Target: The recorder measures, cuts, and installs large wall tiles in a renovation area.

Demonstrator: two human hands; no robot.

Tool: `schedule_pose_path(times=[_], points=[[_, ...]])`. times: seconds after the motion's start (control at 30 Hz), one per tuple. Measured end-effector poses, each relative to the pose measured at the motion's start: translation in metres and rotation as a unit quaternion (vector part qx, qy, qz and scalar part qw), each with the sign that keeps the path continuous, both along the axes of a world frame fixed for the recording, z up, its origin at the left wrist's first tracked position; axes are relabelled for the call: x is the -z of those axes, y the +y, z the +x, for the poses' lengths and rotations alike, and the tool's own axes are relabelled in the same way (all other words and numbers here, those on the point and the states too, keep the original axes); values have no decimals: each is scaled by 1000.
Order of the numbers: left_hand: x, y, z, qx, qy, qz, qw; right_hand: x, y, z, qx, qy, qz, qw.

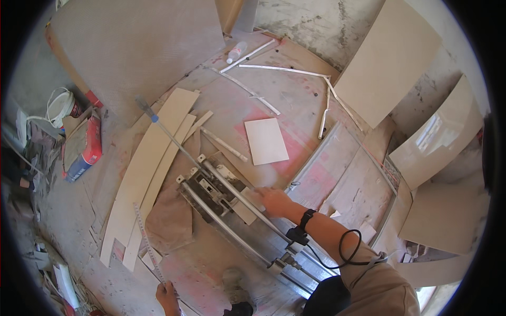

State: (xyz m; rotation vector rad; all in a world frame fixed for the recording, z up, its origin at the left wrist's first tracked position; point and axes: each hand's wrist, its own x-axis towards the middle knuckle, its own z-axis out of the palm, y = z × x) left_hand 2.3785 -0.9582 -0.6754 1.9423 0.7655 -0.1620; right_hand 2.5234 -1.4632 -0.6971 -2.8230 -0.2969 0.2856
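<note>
My left hand (167, 299) is closed round the lower end of a thin, marked measuring tape (141, 225), which stretches up past the cut tile strips (138, 163). My right hand (275, 202) is at the right side of a manual tile cutter (232, 224). Its fingers appear closed on the edge of a small beige tile piece (244, 211) under the rails; the fingertips are partly hidden. The cutter's long handle (171, 138), with a grey-blue grip, points up and left over the strips.
A square tile (266, 141) lies beyond the cutter, near narrow white offcuts (284, 68) and a plastic bottle (237, 52). Large tiles (390, 63) lean against the right wall. At left are a red-and-blue bag (87, 147) and a white bucket (62, 107). A cable (342, 258) hangs from my right wrist.
</note>
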Motion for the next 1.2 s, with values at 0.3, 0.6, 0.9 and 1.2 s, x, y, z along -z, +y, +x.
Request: schedule_pose_path(times=[0.3, 0.6, 0.9, 1.2], points=[[-51, -1, -25, 61, 91, 96, 989, 12, -20, -7, -132, -20, 12, 991], [-51, -2, -18, 31, 82, 64, 994, 44, -17, 9, 164, 136, 103, 972], [-45, -23, -5, 46, 72, 37, 996, 3, -2, -12, -140, -183, -30, 973], [-55, -31, -4, 80, 69, 39, 994, -28, 2, 12, -138, -14, 12, 990]])
